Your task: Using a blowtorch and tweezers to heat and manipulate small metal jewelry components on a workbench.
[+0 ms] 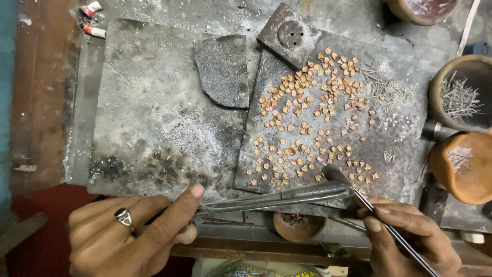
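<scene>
At the far left of the worktop [46, 102], 2 small red-and-white stubs [92, 20] lie by the top edge. The left hand [133, 231], wearing a ring with a dark stone [123, 215], has its fingers closed on the handle end of long metal tongs [277, 197], index finger stretched along them; the tongs run rightward, level with the worktop's near edge. Above lies a large grey slab [148, 113], with a smaller dark piece [223, 69] on top. To its right, a second slab [400, 154] carries many small copper-coloured pieces [312, 113], a square block with holes [289, 35] and thin wire bits [384, 90]. The right hand [410, 238] pinches thin tweezers [359, 197], whose tip sits among the lower pieces. Clay bowls [458, 92] stand at the far right.
</scene>
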